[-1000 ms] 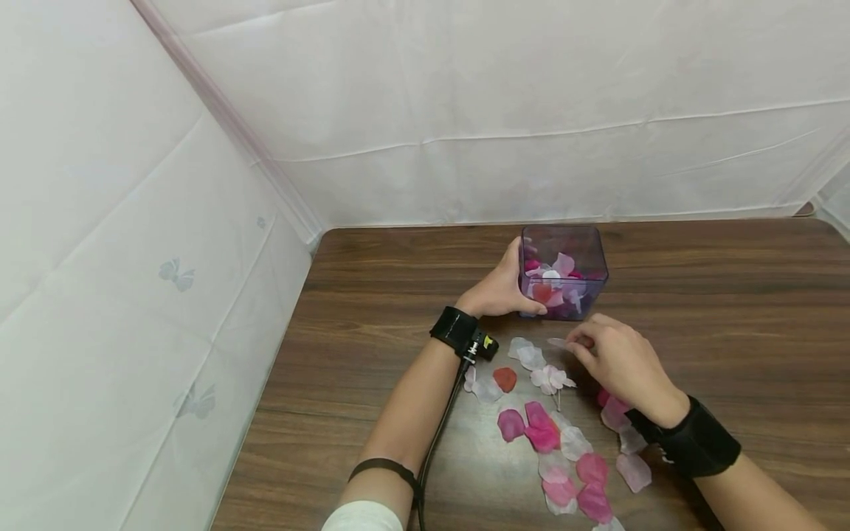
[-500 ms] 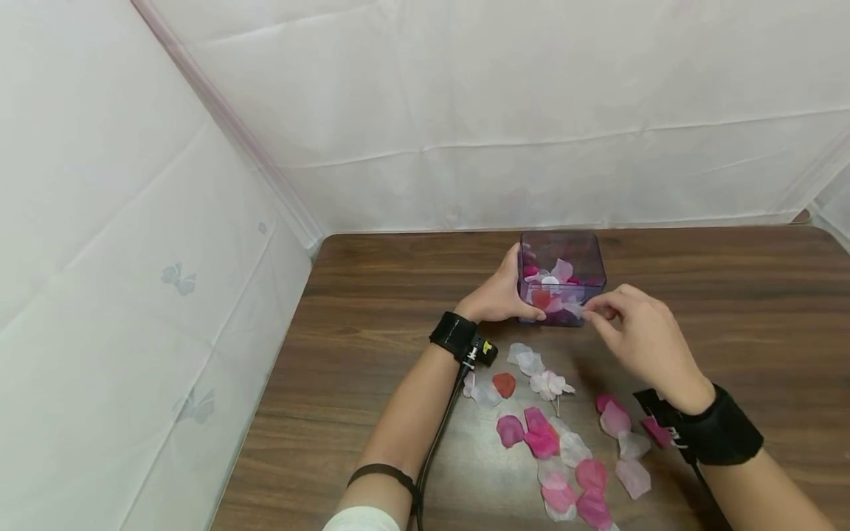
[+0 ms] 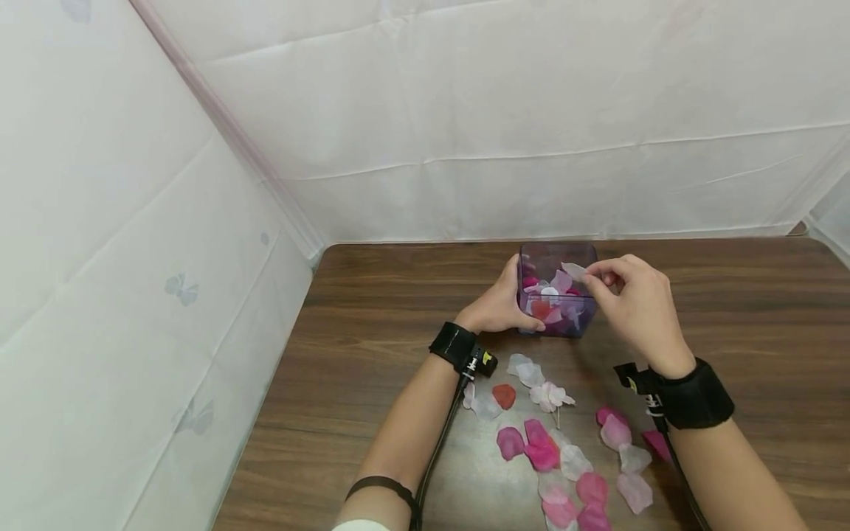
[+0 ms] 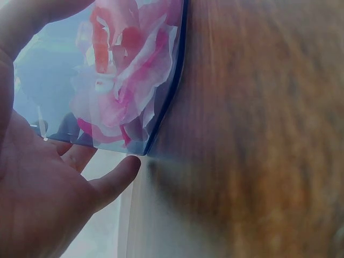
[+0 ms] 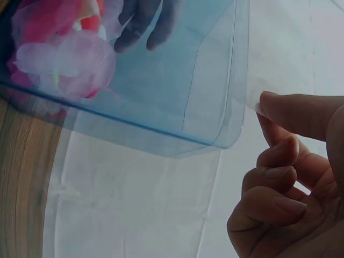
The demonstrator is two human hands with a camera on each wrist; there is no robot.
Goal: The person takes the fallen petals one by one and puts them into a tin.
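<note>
White fabric walls close in the far and left sides of the wooden bench (image 3: 372, 295) I am watching from the head view. Near the middle of it stands a clear purple-tinted plastic box (image 3: 556, 291), partly filled with pink, white and red fabric petals. I see my left hand (image 3: 499, 299) wrapped around the box's left wall, thumb on the near side and fingers (image 5: 141, 24) curled around the far side, which shows through the plastic in the right wrist view. My right hand (image 3: 634, 306) hovers at the box's upper right rim, thumb and forefinger closed in a pinch on a single pale white petal (image 3: 572, 271) held over the open top; the other fingers are loosely curled. On the bench nearer to me, between my two forearms, lies a scatter of loose petals (image 3: 554, 450), pink, white and one red, well apart from the box.
</note>
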